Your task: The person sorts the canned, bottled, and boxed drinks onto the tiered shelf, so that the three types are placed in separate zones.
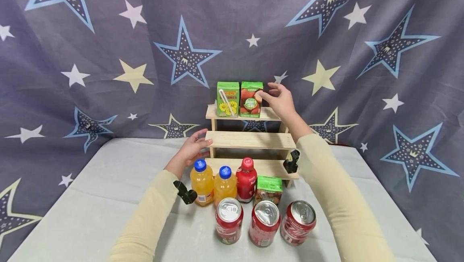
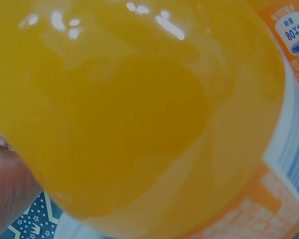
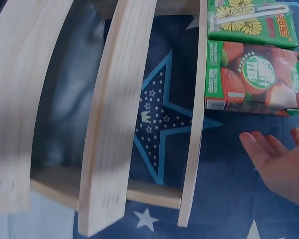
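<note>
A three-tier wooden shelf rack (image 1: 250, 140) stands against the curtain. My left hand (image 1: 193, 147) holds its left end at the middle tier, thumb in front and fingers behind. On the top tier, a green drink carton (image 1: 228, 99) with yellow flowers stands left of a red-and-green drink carton (image 1: 251, 100) with pictured fruit. My right hand (image 1: 280, 100) is at the red carton's right side, its thumb at the upper edge. In the right wrist view, the other fingers (image 3: 261, 152) extend apart from the carton. An orange drink bottle (image 2: 139, 119) fills most of the left wrist view.
Before the rack stand two orange drink bottles (image 1: 201, 181) with blue caps, a red bottle (image 1: 246, 181) and another drink carton (image 1: 268, 189). Several red cans, including a middle can (image 1: 265, 223), are nearest. A starry curtain (image 1: 232, 24) hangs behind the white-covered table (image 1: 108, 197).
</note>
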Available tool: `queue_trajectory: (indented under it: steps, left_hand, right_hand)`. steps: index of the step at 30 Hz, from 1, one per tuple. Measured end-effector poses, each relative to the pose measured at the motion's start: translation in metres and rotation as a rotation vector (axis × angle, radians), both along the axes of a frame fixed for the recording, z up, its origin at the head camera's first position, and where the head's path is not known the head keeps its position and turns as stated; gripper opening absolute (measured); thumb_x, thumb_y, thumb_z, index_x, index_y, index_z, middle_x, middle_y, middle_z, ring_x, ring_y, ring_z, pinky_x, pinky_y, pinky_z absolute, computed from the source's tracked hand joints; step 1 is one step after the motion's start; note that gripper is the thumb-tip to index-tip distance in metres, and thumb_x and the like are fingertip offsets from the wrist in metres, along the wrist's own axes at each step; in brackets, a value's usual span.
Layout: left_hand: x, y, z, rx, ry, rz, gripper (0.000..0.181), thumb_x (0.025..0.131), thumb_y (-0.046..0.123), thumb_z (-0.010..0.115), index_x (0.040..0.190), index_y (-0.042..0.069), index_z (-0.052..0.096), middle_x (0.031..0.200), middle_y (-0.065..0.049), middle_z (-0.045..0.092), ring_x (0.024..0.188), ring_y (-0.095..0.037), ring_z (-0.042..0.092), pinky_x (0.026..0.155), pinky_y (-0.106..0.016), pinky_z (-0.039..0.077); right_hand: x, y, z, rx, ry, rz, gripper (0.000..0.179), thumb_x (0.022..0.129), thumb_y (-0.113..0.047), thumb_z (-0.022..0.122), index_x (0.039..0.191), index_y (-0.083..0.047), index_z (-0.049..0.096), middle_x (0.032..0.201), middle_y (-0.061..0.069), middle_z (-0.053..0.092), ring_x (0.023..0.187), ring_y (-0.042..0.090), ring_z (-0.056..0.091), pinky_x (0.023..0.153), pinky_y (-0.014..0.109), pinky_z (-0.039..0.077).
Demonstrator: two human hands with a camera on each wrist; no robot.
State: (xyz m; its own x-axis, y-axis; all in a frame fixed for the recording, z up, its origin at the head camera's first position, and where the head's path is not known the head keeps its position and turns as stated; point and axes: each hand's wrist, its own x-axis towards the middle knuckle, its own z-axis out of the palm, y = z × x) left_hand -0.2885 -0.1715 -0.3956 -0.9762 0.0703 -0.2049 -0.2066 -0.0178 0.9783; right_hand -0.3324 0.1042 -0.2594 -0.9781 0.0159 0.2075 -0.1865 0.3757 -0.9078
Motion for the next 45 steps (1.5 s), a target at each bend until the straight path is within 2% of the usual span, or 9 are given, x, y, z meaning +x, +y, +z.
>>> queue_trajectory:
  steps: [9, 14, 23, 29, 35, 45]
  left_hand:
    - [-0.004, -0.002, -0.002, 0.000, -0.005, 0.000, 0.067, 0.092, 0.014, 0.058, 0.149, 0.019, 0.022, 0.147, -0.020, 0.034, 0.129, -0.039, 0.041, 0.105, -0.055, 0.036]
    - [0.000, -0.001, 0.000, -0.006, -0.005, 0.002, 0.067, 0.093, 0.013, 0.058, 0.149, 0.017, 0.021, 0.147, -0.021, 0.033, 0.129, -0.040, 0.041, 0.105, -0.055, 0.036]
    - [0.003, -0.001, -0.001, -0.015, -0.005, 0.004, 0.067, 0.093, 0.014, 0.058, 0.149, 0.017, 0.021, 0.148, -0.020, 0.033, 0.129, -0.040, 0.041, 0.105, -0.055, 0.036]
    - [0.003, 0.000, 0.001, -0.013, -0.006, 0.008, 0.065, 0.093, 0.014, 0.058, 0.148, 0.019, 0.023, 0.147, -0.020, 0.033, 0.129, -0.039, 0.042, 0.105, -0.055, 0.036]
    - [0.002, 0.000, 0.002, -0.021, -0.005, 0.003, 0.066, 0.093, 0.014, 0.057, 0.149, 0.018, 0.022, 0.148, -0.020, 0.032, 0.129, -0.039, 0.042, 0.106, -0.054, 0.036]
    - [0.001, 0.001, 0.000, -0.016, -0.004, 0.001, 0.066, 0.093, 0.015, 0.057, 0.149, 0.018, 0.022, 0.147, -0.020, 0.033, 0.128, -0.039, 0.043, 0.105, -0.055, 0.036]
  right_hand:
    - [0.006, 0.013, 0.000, 0.033, -0.002, 0.041, 0.057, 0.087, -0.031, 0.066, 0.137, -0.013, 0.046, 0.133, 0.016, 0.049, 0.117, 0.028, 0.053, 0.092, 0.042, 0.051]
    - [0.011, 0.020, -0.002, 0.047, -0.015, 0.052, 0.054, 0.087, -0.030, 0.066, 0.135, -0.011, 0.047, 0.133, 0.017, 0.050, 0.112, 0.031, 0.055, 0.090, 0.045, 0.051]
    - [0.018, 0.034, -0.013, 0.083, -0.039, 0.090, 0.055, 0.087, -0.032, 0.065, 0.135, -0.010, 0.047, 0.132, 0.017, 0.051, 0.109, 0.036, 0.055, 0.091, 0.048, 0.049]
    - [0.021, 0.042, -0.022, 0.123, -0.074, 0.085, 0.052, 0.087, -0.030, 0.065, 0.133, -0.010, 0.049, 0.130, 0.016, 0.053, 0.115, 0.031, 0.054, 0.092, 0.047, 0.050]
    - [0.029, 0.050, -0.028, 0.163, -0.080, 0.113, 0.050, 0.088, -0.029, 0.064, 0.131, -0.009, 0.050, 0.128, 0.018, 0.054, 0.118, 0.032, 0.052, 0.095, 0.047, 0.049]
    - [0.043, 0.064, -0.041, 0.213, -0.113, 0.179, 0.055, 0.086, -0.033, 0.066, 0.133, -0.009, 0.049, 0.123, 0.016, 0.058, 0.107, 0.029, 0.058, 0.088, 0.045, 0.052]
